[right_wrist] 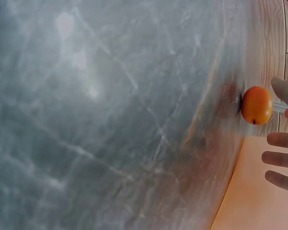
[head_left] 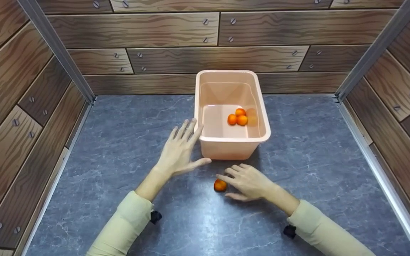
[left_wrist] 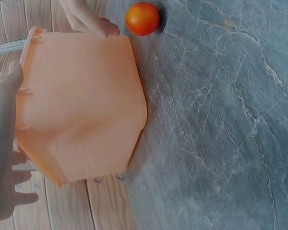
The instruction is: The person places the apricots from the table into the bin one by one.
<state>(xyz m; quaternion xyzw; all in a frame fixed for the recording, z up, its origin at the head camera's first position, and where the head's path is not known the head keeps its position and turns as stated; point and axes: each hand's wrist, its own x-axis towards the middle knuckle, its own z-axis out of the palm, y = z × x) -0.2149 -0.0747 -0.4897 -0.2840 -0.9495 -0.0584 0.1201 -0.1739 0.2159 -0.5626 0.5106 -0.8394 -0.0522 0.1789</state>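
Observation:
A peach-coloured plastic bin (head_left: 226, 149) stands on the grey marbled surface, with several small orange-red tomatoes (head_left: 241, 120) inside. My left hand (head_left: 178, 151) is beside the bin's left rim, fingers spread; whether the fingertips touch the rim I cannot tell. In front of the bin lies one loose tomato (head_left: 220, 185), smooth and round in the left wrist view. My right hand (head_left: 249, 183) is just right of this tomato, thumb and fingers apart and reaching around it without a visible grip. In the right wrist view the tomato (right_wrist: 257, 105) sits in front of the parted thumb and fingers.
A wood-patterned wall (head_left: 176, 60) rises right behind the bin. More wood-patterned panels (head_left: 23, 142) close off the left and right sides, with metal strips (head_left: 379, 167) along their lower edges. Grey surface (head_left: 119, 142) extends on both sides of the bin.

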